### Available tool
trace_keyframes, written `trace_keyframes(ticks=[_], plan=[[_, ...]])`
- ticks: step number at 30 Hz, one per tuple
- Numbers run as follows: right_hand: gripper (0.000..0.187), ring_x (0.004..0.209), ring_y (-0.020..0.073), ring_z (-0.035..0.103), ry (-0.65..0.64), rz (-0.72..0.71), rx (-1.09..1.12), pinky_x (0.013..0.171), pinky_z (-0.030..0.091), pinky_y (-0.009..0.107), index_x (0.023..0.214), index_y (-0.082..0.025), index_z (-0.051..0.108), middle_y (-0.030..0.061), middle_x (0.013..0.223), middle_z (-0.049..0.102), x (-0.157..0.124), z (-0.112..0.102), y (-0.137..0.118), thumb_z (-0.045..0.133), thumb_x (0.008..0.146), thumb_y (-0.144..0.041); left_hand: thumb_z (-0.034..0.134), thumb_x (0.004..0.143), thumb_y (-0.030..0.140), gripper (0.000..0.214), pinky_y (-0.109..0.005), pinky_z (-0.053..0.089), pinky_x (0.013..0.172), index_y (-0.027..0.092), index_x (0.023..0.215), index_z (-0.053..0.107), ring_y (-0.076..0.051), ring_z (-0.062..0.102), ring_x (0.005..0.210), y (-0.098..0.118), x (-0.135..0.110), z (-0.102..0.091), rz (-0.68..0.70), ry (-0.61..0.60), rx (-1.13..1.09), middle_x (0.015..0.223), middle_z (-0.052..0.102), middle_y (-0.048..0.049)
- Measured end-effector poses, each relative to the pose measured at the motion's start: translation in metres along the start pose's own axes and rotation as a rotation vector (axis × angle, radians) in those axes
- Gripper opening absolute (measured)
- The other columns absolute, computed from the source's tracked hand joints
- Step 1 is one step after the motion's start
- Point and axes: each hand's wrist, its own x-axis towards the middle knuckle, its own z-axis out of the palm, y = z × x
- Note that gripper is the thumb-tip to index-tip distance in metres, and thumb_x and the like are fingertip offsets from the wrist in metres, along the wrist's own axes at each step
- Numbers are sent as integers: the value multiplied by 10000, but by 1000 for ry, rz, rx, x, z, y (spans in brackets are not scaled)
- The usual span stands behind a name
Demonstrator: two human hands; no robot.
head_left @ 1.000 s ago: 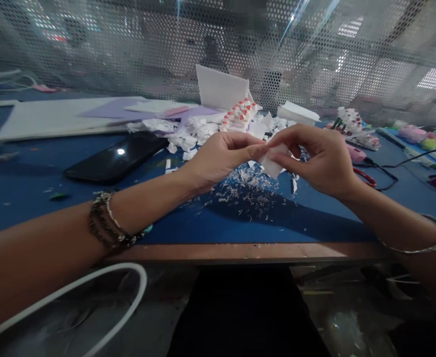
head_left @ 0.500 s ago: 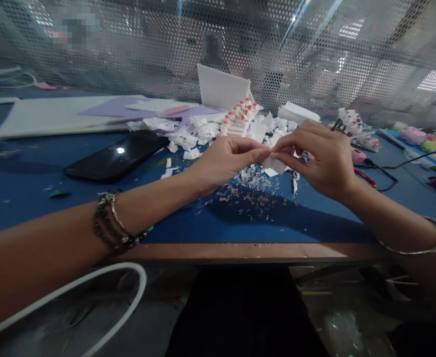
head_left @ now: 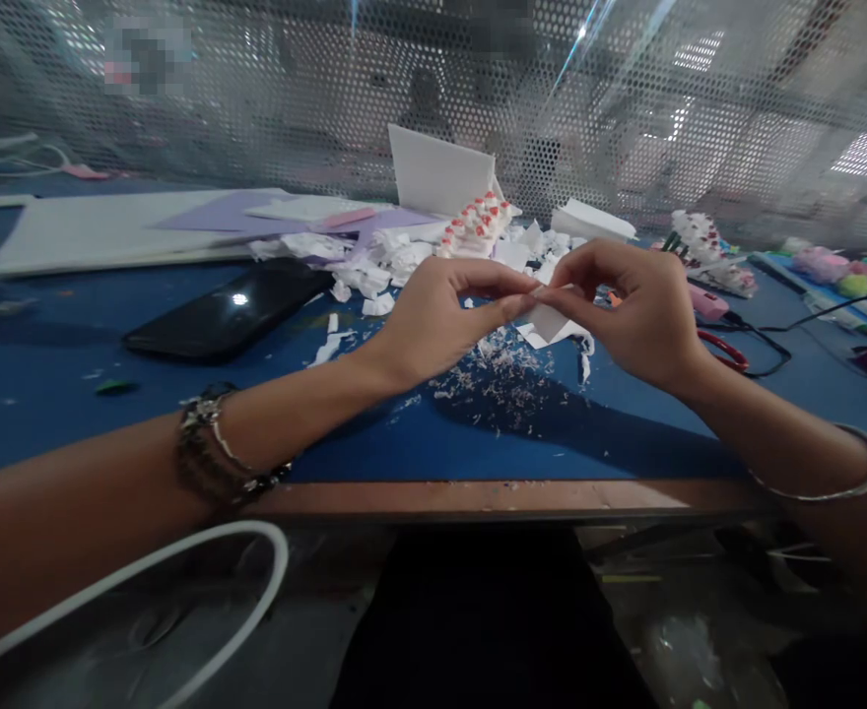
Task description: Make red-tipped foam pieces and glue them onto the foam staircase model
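Between my two hands is a small piece of white paper [head_left: 548, 321], held above the blue table. My left hand [head_left: 448, 317] pinches its edge with thumb and forefinger. From the other side my right hand [head_left: 626, 300] pinches it too, the fingertips of both hands meeting. Tiny shavings [head_left: 503, 379] lie scattered on the table beneath. Just behind the hands sits a white piece dotted with red bits [head_left: 480, 225], among crumpled white scraps [head_left: 396, 258].
A black phone [head_left: 227, 313] with a glowing light lies left. White boards [head_left: 108, 231] and purple sheets are behind it. At right are a pink tool [head_left: 706, 300] with a black cable and several coloured pompoms [head_left: 822, 268]. A white upright board [head_left: 440, 167] stands before the perforated screen.
My fingers have shifted slightly on the paper, and more of it shows below the right fingertips. Both hands stay in nearly the same place.
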Motion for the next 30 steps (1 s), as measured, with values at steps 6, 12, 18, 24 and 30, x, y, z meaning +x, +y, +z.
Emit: trace_keyframes(ticks=[6, 12, 18, 24, 30], plan=[[95, 604, 82, 511, -46, 140, 288, 550, 415, 228, 749, -170, 605, -6, 685, 587, 2, 0, 3, 612, 764, -263, 662, 725, 254, 145, -242, 496, 748, 156, 830, 683, -130, 626, 784, -1, 1, 0, -53, 11, -115, 821, 688, -8], [107, 562, 52, 494, -132, 288, 600, 510, 410, 182, 728, -159, 590, -23, 654, 556, 2, 4, 2, 602, 771, -256, 698, 695, 273, 137, -234, 495, 724, 197, 800, 654, -117, 616, 763, -5, -1, 3, -160, -22, -394, 791, 670, 21], [193, 597, 60, 510, -78, 234, 619, 538, 434, 184, 777, -159, 568, -9, 701, 560, -1, 10, -1, 588, 783, -351, 720, 653, 311, 153, -217, 480, 696, 193, 728, 657, -97, 587, 699, -3, 0, 7, -226, 2, -602, 725, 642, 26], [167, 574, 55, 477, 17, 214, 476, 512, 412, 181, 745, -166, 523, -22, 658, 503, -1, 13, -9, 572, 796, -316, 712, 658, 266, 157, -202, 472, 707, 187, 764, 627, -80, 579, 705, 3, -2, 13, -262, 63, -624, 733, 619, 39], [155, 549, 57, 477, 41, 183, 479, 490, 399, 185, 759, -170, 519, -27, 625, 491, -2, 13, -9, 559, 805, -312, 681, 689, 217, 82, -219, 470, 735, 164, 732, 635, -77, 586, 707, 6, -1, 12, -218, 80, -590, 717, 627, 37]])
